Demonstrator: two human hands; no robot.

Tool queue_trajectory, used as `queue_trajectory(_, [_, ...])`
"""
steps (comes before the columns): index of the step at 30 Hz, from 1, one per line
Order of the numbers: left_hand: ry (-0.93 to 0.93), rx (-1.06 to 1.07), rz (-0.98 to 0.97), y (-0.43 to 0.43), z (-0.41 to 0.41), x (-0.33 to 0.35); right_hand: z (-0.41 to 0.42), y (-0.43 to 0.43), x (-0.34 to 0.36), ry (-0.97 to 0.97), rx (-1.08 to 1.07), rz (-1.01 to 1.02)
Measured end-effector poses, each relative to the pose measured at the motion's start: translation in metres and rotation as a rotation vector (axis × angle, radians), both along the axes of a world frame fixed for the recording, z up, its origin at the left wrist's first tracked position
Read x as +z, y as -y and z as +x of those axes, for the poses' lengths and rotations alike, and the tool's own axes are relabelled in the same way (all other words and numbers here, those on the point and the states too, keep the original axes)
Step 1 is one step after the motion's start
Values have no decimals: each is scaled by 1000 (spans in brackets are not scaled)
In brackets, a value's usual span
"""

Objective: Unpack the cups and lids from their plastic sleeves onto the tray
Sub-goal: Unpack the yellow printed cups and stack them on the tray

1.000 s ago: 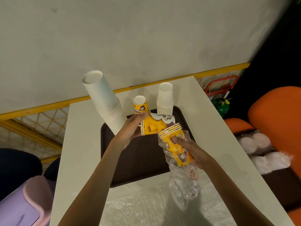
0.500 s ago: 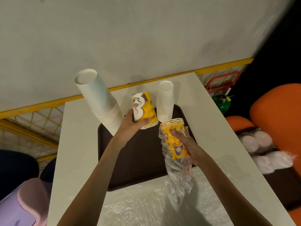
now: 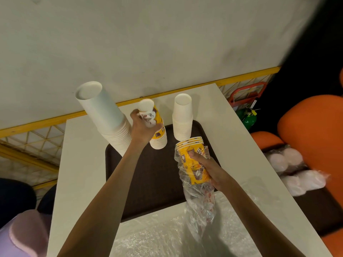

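On the far side of the tray [image 3: 148,182], a yellow cup stack [image 3: 159,139] is gripped by curled fingers of the left hand [image 3: 143,129]. Near its right, the sleeved cups [image 3: 194,164] are clasped by the right hand [image 3: 209,169], rims tilted up toward the left hand, judged the nearer puller.

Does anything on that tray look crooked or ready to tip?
The tall white cup stack at the tray's far left corner leans left, top well past its base; the wide lens may exaggerate it. The shorter white stack stands straight.
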State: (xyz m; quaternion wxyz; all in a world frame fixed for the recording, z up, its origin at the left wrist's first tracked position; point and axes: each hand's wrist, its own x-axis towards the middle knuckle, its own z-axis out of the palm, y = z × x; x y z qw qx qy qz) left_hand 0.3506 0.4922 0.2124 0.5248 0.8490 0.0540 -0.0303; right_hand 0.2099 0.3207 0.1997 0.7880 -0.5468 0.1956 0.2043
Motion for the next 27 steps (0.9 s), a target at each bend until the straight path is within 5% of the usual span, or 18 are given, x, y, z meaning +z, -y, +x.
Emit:
queue_trajectory(4, [-254, 39, 87, -9, -15, -23, -2, 0, 0, 2, 15, -15])
queue_trajectory(9, [-502, -227, 80, -9, -46, -19, -5, -2, 0, -14, 57, -33])
queue_trajectory(14, [-548, -502, -214, -2, -63, 6, -11, -3, 3, -11, 144, -36])
queue_trajectory(20, [-539, -771, -115, 5, -63, 23, -17, -2, 11, -16, 219, -32])
queue_trajectory(27, [-519, -853, -98, 2, -69, 33, -22, 2, 7, -53, 283, 22])
